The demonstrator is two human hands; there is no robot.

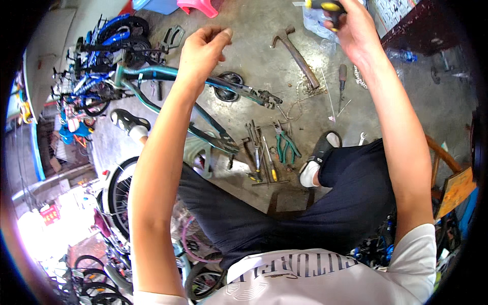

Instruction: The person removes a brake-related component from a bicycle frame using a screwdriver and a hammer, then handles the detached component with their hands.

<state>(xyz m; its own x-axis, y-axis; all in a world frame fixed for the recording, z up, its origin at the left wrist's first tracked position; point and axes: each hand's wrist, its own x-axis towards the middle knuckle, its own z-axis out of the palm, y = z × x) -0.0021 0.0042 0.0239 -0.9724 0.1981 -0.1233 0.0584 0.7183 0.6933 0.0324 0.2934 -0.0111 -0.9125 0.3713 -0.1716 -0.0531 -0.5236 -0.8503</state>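
My left hand is raised over the floor at the upper middle, thumb and fingers pinched together. Whatever lies between them, if anything, is too small to make out. Up at the top edge, my right hand grips a black-and-yellow-handled tool, partly cut off by the picture's edge. Below my left forearm lies a teal bicycle frame, partly covered by the arm. A hammer with a worn handle rests on the floor between my two hands.
Between my feet lie green-handled pliers, a yellow-handled screwdriver and several other tools. A dark-handled screwdriver, a chain and a wrench lie to the right. Several bicycles stand left; a pink stool is at the back.
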